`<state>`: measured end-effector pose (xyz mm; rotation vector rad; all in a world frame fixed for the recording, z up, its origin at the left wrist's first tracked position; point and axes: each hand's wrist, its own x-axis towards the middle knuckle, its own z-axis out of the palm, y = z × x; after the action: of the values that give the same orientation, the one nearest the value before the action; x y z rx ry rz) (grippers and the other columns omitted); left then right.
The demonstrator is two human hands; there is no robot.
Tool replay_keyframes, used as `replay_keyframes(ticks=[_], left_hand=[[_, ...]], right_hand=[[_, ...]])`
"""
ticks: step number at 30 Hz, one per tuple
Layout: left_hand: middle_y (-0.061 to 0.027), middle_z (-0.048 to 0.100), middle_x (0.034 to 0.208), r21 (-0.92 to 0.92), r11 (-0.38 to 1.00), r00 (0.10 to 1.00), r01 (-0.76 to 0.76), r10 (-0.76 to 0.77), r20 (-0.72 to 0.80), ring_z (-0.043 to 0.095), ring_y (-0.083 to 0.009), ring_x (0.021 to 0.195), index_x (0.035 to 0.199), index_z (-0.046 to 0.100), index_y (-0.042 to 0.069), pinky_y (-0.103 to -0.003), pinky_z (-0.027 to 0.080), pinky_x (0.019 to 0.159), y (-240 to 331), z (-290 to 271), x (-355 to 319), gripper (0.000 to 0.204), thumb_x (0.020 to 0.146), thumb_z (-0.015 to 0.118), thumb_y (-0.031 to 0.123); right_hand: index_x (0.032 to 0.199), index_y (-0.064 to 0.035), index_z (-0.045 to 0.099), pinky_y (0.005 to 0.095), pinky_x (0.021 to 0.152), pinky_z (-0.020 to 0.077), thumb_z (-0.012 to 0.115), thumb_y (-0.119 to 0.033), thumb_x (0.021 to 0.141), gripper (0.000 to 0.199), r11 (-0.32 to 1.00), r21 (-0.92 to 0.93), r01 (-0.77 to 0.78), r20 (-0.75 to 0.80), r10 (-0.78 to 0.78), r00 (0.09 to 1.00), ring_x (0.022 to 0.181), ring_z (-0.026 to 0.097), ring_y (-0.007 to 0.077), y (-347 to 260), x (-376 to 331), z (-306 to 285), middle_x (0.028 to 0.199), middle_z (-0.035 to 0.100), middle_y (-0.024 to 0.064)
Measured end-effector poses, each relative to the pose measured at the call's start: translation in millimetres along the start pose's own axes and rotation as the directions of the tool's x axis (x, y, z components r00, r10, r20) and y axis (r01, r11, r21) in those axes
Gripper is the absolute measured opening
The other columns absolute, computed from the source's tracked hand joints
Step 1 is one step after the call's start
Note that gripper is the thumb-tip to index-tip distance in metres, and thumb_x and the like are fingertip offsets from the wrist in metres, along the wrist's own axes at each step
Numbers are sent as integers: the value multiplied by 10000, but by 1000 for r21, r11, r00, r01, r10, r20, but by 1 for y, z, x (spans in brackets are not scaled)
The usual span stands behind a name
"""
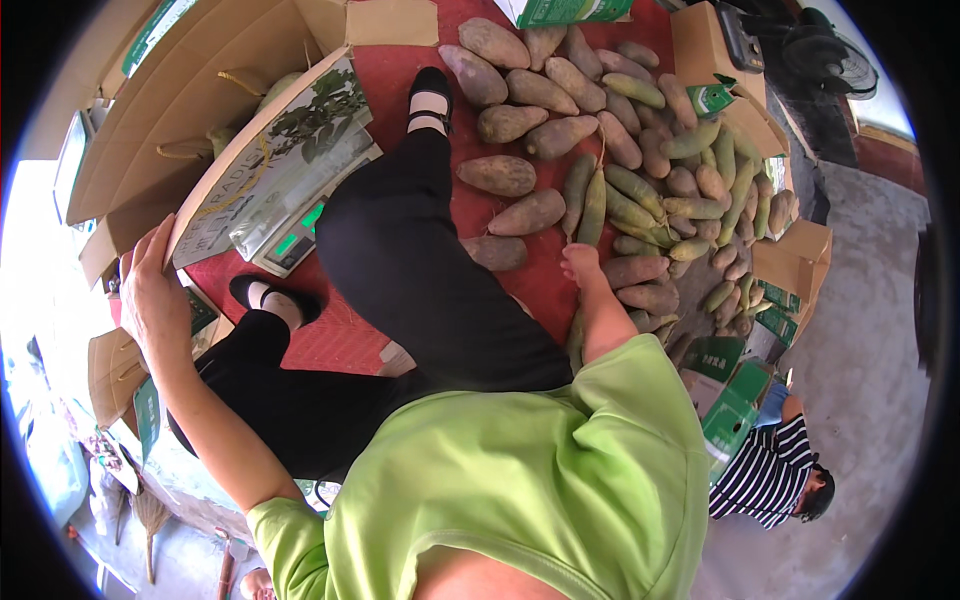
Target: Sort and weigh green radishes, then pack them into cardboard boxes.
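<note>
My left hand [157, 300] has its fingers hooked over the near corner of an open cardboard box [290, 150] with a printed leafy side. Inside the box lie pale green roots [282, 90], partly hidden by its wall. Against the box, by my legs, is a scale [285, 245] with lit green displays. Over at the pile, my right hand [580, 263] is closed at the lower end of a long green radish [592, 208]; its fingertips are partly hidden. Another green radish [577, 190] lies alongside it, touching. Brownish-pink roots [528, 213] lie just left of that hand.
Brownish and green roots [690, 185] spread over the red cloth [390, 40] to the right. Cardboard cartons [795, 262] edge the pile. A black fan [825, 60] stands far right. A person in a striped top [765, 475] is at lower right; a broom [150, 515] at lower left.
</note>
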<state>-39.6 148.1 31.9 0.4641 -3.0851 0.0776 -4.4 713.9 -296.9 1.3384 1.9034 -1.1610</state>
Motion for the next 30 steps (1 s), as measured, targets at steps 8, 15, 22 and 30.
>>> replay_keyframes(ticks=[8, 15, 22, 30], left_hand=[[-80, 622, 1167, -35, 999, 1000, -2, 3, 19, 552, -281, 1086, 1222, 602, 118, -380, 427, 965, -1, 5, 4, 504, 786, 493, -109], [-36, 631, 1154, -8, 1000, 999, 29, -29, 17, 561, -249, 1084, 1199, 622, 162, -374, 437, 945, 1, -1, 1, 482, 798, 505, -77], [-56, 640, 1112, -18, 1000, 1000, 3, -3, -31, 553, -271, 1034, 1126, 659, 113, -370, 445, 908, 2, -5, -3, 397, 791, 489, -14], [-48, 644, 1094, -73, 997, 997, -30, 25, -69, 558, -265, 1020, 1114, 667, 120, -372, 436, 897, -2, 0, -1, 376, 793, 505, 9]], right_hand=[[1126, -70, 587, 392, 717, 544, 648, -122, 834, 302, 983, 151, -100, 1, 101, 995, 856, 604, 255, 56, 21, 18, 947, 593, 102], [915, -37, 575, 283, 438, 449, 578, -191, 894, 156, 941, 269, 204, -127, -176, 976, 520, 548, 156, -9, 8, 22, 669, 550, 36], [668, -103, 473, 273, 368, 267, 535, -285, 927, 323, 749, 559, 356, -261, -249, 933, 390, 345, 118, -97, -46, 0, 518, 371, -8], [604, -122, 373, 260, 419, 182, 544, -242, 938, 394, 377, 668, 641, -360, -590, 722, 440, 265, 78, -219, -150, -28, 530, 303, -37]])
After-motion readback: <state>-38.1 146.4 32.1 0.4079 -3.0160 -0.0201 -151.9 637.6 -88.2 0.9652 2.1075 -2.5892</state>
